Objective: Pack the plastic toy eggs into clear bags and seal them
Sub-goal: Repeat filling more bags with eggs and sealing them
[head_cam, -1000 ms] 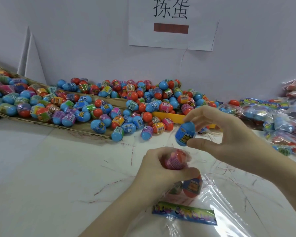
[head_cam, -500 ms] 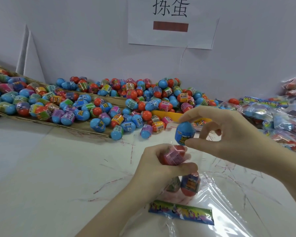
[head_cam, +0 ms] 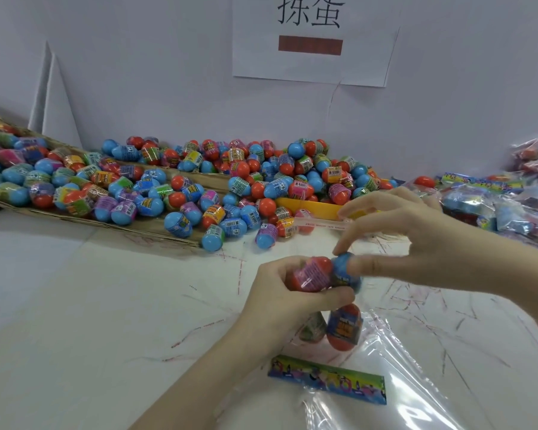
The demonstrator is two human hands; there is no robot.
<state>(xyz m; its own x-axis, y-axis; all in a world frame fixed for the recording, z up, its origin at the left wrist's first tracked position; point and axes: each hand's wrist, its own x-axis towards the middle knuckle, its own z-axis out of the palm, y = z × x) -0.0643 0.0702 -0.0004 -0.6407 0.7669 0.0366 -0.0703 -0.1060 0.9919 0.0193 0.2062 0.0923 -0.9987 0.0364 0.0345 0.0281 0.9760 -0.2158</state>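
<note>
The left hand (head_cam: 288, 301) curls around a red egg with a pink label (head_cam: 310, 274), gripping it near the middle of the white bench (head_cam: 75, 305). The right hand (head_cam: 401, 240) reaches in from the right and pinches a blue egg (head_cam: 343, 271) between thumb and fingertips, pressing it against the red egg so the two touch side by side. Just below the left hand, two more eggs (head_cam: 343, 328) hang inside the mouth of a clear bag (head_cam: 416, 367), which spreads toward the near right over the bench. A colourful printed strip (head_cam: 326, 379) lies flat at the near edge of the bag. Far behind the hands, a heap of loose toy eggs (head_cam: 215, 187) in blue, red and mixed wrappers spills from a cardboard tray (head_cam: 156, 226) on the left onto the bench. A yellow tray (head_cam: 308, 207) sits partly buried in the heap. At the far right lie filled bags (head_cam: 510, 206). A paper sign (head_cam: 314, 38) hangs on the wall.
</note>
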